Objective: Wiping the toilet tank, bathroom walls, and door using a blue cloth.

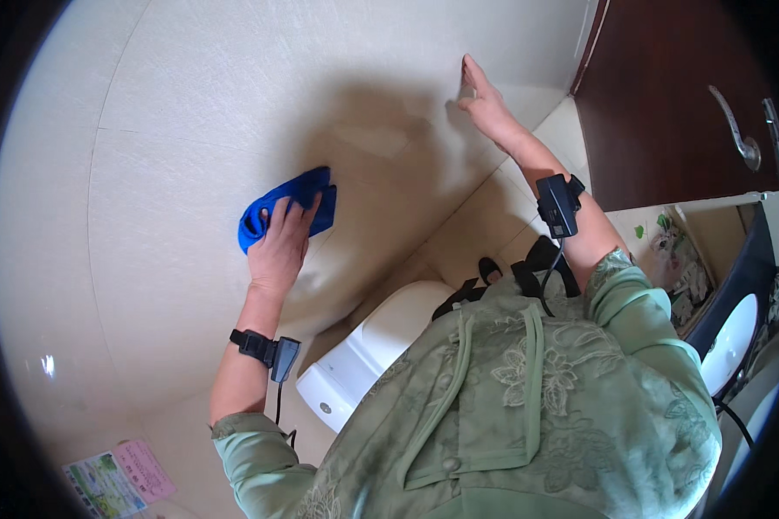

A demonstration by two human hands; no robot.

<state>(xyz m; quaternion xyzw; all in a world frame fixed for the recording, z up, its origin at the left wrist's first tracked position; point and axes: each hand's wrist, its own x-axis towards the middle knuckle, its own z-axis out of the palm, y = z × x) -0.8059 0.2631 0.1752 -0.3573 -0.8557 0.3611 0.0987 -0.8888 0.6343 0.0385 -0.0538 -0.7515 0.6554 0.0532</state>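
My left hand (279, 250) presses a folded blue cloth (322, 207) flat against the beige tiled wall (188, 194). The fingers spread over the cloth, and one edge of it curls up in a loop near the thumb side or palm; which is hard to tell. Further right, my right hand (483, 104) touches the same wall with nothing in it, its thumb apart from the fingers. A black device is strapped to each forearm, with a cable running from it. My shadow falls on the wall between the two hands.
Below the left hand stands a white toilet (389, 331) with its lid down. A dark brown door (662, 110) with a metal lever handle (740, 133) is at right. Near it are a dark counter with a white basin (730, 340) and plastic bags (672, 250). Papers bearing writing (113, 477) hang lower left.
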